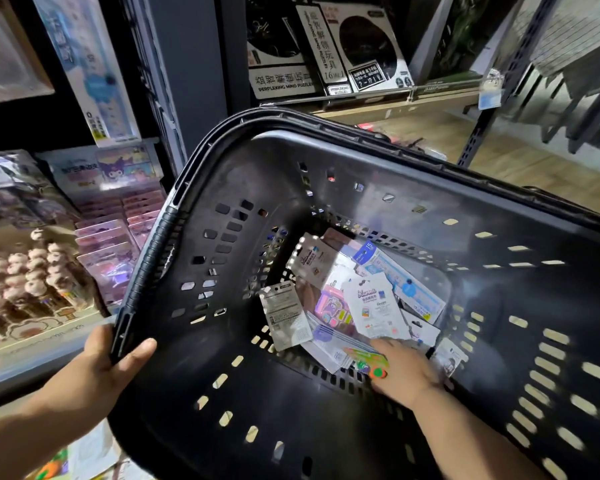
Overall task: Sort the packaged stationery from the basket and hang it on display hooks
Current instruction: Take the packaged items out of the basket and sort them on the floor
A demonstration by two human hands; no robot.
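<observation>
A large black plastic basket [229, 188] with slotted walls fills the view, tilted toward me. My left hand [108, 365] grips its near-left rim. On the basket floor lies a loose pile of several packaged stationery cards [361, 299], white, pink and blue. My right hand [400, 370] reaches into the basket, fingers closed on a flat packet with green and orange print [371, 363] at the pile's near edge. A grey-backed card [286, 317] leans at the pile's left.
Display racks at left hold purple character packs [118, 237] and rows of small figure-topped pens [25, 282]. A tall pale blue pack [90, 64] hangs above them. Puzzle boxes [326, 46] stand on a wooden shelf behind the basket. Grey metal shelving uprights [489, 98] rise at right.
</observation>
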